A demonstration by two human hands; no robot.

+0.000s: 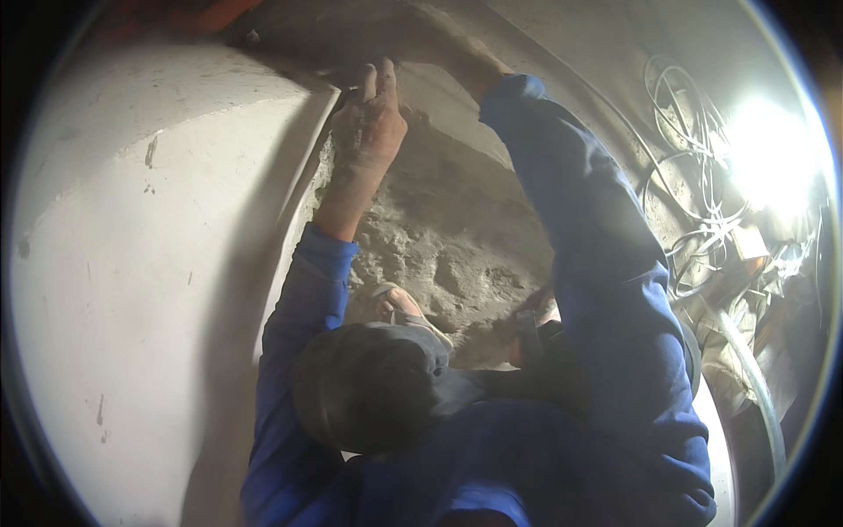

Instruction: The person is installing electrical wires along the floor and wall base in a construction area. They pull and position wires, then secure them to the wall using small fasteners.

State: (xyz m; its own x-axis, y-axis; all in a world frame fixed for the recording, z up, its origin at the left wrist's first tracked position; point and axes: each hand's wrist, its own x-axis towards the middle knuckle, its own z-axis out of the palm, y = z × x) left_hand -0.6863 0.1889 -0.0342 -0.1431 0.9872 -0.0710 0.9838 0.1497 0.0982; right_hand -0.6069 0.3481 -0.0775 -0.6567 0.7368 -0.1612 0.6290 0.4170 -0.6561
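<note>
My left hand (376, 127) reaches up beside the upper corner of a large pale panel or wall (167, 228). Two of its fingers are stretched out and the rest are partly hidden; nothing shows gripped in it. My right forearm (470, 66), bare beyond a blue cuff, runs toward the dark area at the top. The right hand is lost in shadow and blur there, so its fingers and anything in them cannot be made out.
Rough, broken ground (448, 263) lies below my arms, with my sandalled foot (406, 307) on it. Loose white cables (702, 167) hang at the right beside a glaring lamp (773, 158). A pale hose (753, 378) curves down lower right. Something orange-red (211, 16) shows at the top left.
</note>
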